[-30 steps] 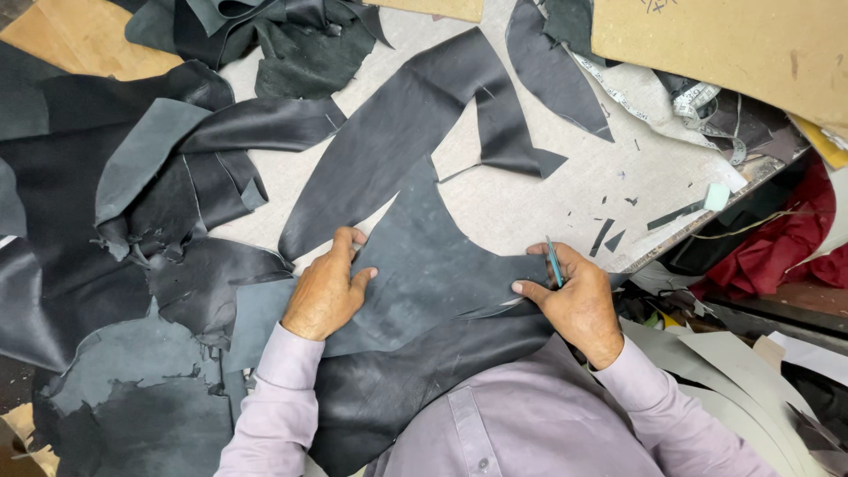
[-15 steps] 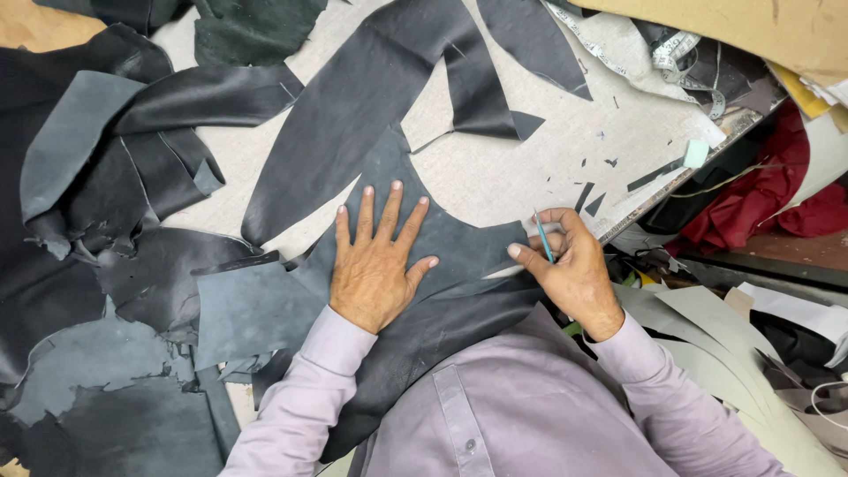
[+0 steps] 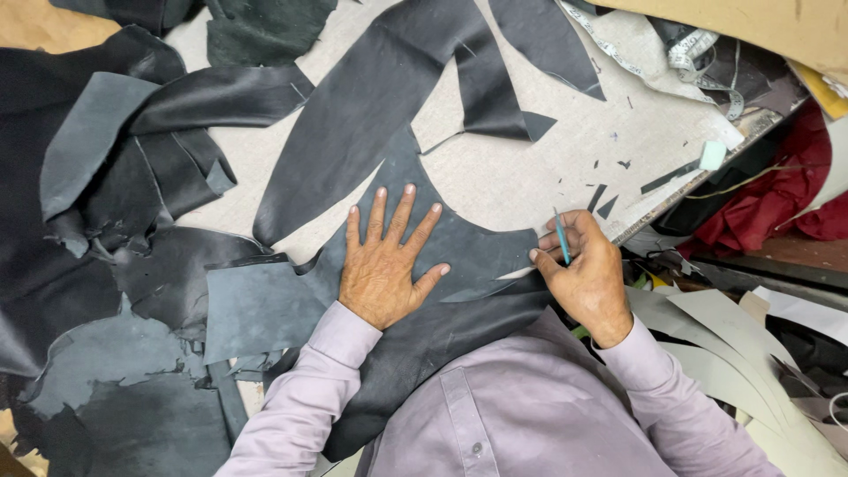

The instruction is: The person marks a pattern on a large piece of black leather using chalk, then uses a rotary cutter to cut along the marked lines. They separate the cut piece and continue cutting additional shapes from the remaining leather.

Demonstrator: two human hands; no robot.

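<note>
A large dark grey leather piece lies flat on the pale table in front of me. My left hand rests flat on it, palm down, fingers spread. At the piece's right edge, my right hand grips a thin teal tool upright between thumb and fingers, while its fingertips touch the leather. A long black leather strip runs from the piece toward the top of the view.
Heaps of black and grey leather offcuts cover the left side. Small leather scraps dot the table by its right edge. A measuring tape, red cloth and pale paper patterns lie at the right.
My left hand has gone from loosely curled to flat and spread, moving right onto the middle of the leather. The right hand has stayed at the piece's right edge with the tool.
</note>
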